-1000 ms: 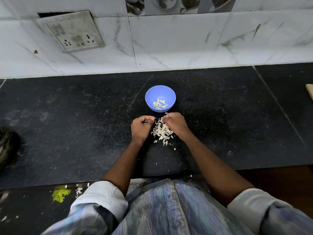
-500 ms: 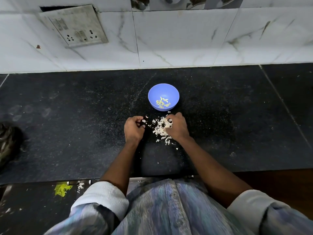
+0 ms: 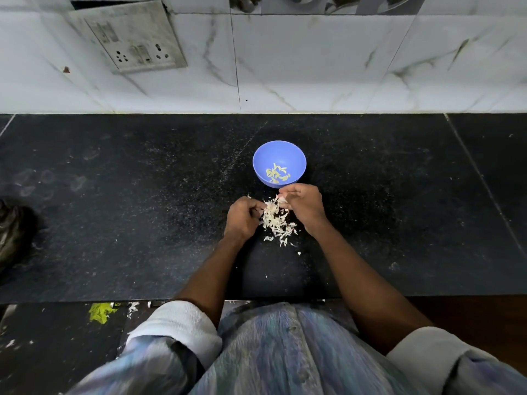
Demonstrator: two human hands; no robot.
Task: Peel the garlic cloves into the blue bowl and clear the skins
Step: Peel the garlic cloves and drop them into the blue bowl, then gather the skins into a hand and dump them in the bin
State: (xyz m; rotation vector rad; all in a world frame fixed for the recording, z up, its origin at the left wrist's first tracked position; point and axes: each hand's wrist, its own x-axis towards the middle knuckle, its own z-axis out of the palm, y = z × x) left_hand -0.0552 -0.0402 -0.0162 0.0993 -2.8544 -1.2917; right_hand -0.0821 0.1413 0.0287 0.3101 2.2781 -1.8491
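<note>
A small blue bowl (image 3: 296, 158) stands on the black stone counter and holds several peeled garlic cloves (image 3: 276, 173). Just in front of it lies a loose pile of pale garlic skins (image 3: 276, 222). My left hand (image 3: 241, 218) sits at the pile's left side with its fingers curled inward against the skins. My right hand (image 3: 303, 205) is at the pile's upper right, fingers curled, pinching a pale piece of skin at its fingertips. Whether the left hand holds anything is hidden by its knuckles.
A marble-tiled wall with a socket plate (image 3: 128, 35) runs along the back of the counter (image 3: 114, 209). A dark object (image 3: 12, 232) sits at the far left edge. Yellow-green scraps (image 3: 101, 312) lie on the floor below the counter's front edge.
My left hand has moved right, back against the skin pile. My right hand has shifted slightly up toward the bowl, and the skins are gathered more tightly between both hands.
</note>
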